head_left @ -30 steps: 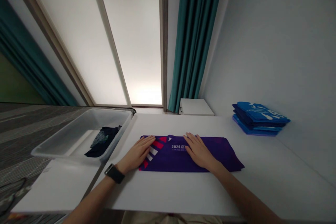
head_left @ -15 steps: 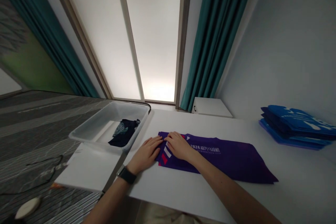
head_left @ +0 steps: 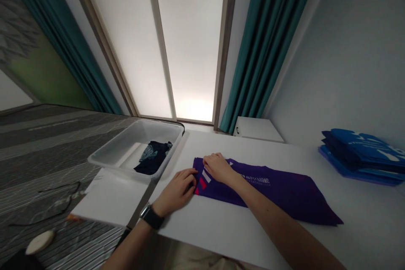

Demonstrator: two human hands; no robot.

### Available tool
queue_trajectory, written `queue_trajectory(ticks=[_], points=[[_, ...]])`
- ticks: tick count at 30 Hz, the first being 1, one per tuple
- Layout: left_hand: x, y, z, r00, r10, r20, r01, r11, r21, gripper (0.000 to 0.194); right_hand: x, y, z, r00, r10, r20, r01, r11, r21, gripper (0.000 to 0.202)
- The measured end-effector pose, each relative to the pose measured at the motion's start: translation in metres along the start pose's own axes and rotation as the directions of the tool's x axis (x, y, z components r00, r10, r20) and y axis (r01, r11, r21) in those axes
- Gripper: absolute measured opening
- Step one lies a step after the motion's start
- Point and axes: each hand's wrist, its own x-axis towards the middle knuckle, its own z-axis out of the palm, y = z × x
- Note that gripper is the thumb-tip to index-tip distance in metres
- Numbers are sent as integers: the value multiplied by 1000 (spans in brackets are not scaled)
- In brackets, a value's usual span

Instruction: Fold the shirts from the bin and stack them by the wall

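Observation:
A purple shirt [head_left: 284, 192] with white lettering and red and white stripes lies folded into a long strip on the white table. At its left end, my left hand [head_left: 177, 190] has its fingers bent and closed at the cloth's edge; a dark watch [head_left: 152, 216] is on that wrist. Just to the right, my right hand [head_left: 218, 168] rests on top of the shirt with fingers curled onto the fabric near the stripes. Its fingertips are partly hidden by the hand itself. My right forearm crosses over the shirt's lower edge.
A translucent plastic bin [head_left: 104, 158] with dark navy clothing [head_left: 153, 157] inside stands left of the table [head_left: 218, 223]. Folded blue garments [head_left: 363, 156] are stacked at the table's right. Beyond the far edge is a white cabinet [head_left: 259, 128]. A cable lies on the floor at left.
My left hand has gone from lying flatter on the shirt's end to bent fingers at its edge. My right hand's fingers are more curled. The view has shifted slightly.

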Motion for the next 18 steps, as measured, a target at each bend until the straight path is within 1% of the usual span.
queue_trajectory(ticks=[5, 10, 13, 16, 18], points=[[3, 3, 1, 1000, -24, 10, 23, 1000, 8, 18, -2, -2, 8, 1000, -7, -26, 6, 999, -52, 17], [2, 7, 5, 999, -32, -6, 32, 999, 39, 11, -1, 2, 14, 999, 14, -52, -16, 999, -33, 20], [2, 6, 7, 999, -34, 1, 34, 998, 48, 8, 0, 3, 15, 998, 10, -63, -12, 999, -32, 22], [1, 5, 7, 999, -34, -13, 35, 999, 36, 3, -2, 3, 13, 995, 33, -96, -35, 999, -21, 23], [0, 4, 8, 999, -35, -34, 36, 999, 28, 12, -7, 6, 11, 989, 61, -135, -62, 998, 2, 25]])
